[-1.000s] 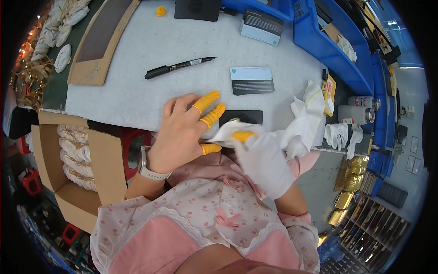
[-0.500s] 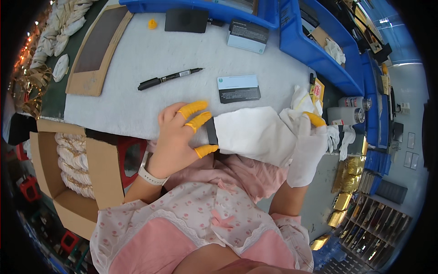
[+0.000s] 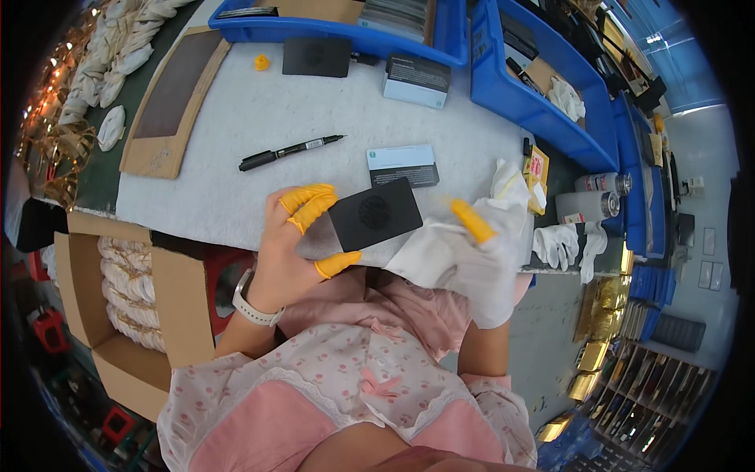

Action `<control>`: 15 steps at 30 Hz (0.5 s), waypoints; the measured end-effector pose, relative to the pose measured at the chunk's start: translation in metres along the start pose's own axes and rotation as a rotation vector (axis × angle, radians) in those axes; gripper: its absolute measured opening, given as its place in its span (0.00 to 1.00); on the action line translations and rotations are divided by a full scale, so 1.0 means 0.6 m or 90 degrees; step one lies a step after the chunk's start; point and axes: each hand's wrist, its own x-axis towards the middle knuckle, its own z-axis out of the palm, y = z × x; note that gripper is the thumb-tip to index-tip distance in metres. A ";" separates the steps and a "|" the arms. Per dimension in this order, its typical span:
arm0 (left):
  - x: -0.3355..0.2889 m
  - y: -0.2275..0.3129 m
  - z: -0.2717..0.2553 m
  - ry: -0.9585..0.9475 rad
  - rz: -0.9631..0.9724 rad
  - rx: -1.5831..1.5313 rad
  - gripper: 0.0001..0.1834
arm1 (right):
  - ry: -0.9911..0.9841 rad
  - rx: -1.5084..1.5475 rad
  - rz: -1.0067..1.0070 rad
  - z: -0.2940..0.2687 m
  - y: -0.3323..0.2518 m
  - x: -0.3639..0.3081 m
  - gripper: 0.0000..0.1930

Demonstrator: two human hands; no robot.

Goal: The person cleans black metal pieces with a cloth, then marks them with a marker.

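Note:
My left hand (image 3: 277, 256), with yellow finger cots on its fingertips, grips a matte black card (image 3: 397, 211) by its left edge. A dark round emblem shows on the card's face, which is tilted up over the table's front edge. My right hand (image 3: 489, 283) wears a white glove with a yellow cot on one finger. Pinched in it is a white cloth (image 3: 421, 256), whose end hangs just below the card's lower right corner. Beyond the card lies a stack of light-blue and black cards (image 3: 403, 165). A black marker pen (image 3: 291, 152) rests to the left of that stack.
Blue bins (image 3: 543, 102) line the back and right. A brown-framed board (image 3: 174, 102) lies left, near a yellow cot (image 3: 262, 62), a black card stack (image 3: 316, 57) and a boxed stack (image 3: 417, 81). Bottles (image 3: 586, 207) and white gloves (image 3: 557, 245) sit right; a cardboard box (image 3: 182, 303) stands lower left.
The white cloth has come off the black card and moved right and down with my right hand. The card, formerly mostly covered, is now exposed and tilted in my left hand.

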 end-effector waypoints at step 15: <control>-0.003 0.034 -0.006 -0.055 0.006 -0.069 0.32 | 0.052 0.766 0.294 -0.038 -0.072 0.001 0.12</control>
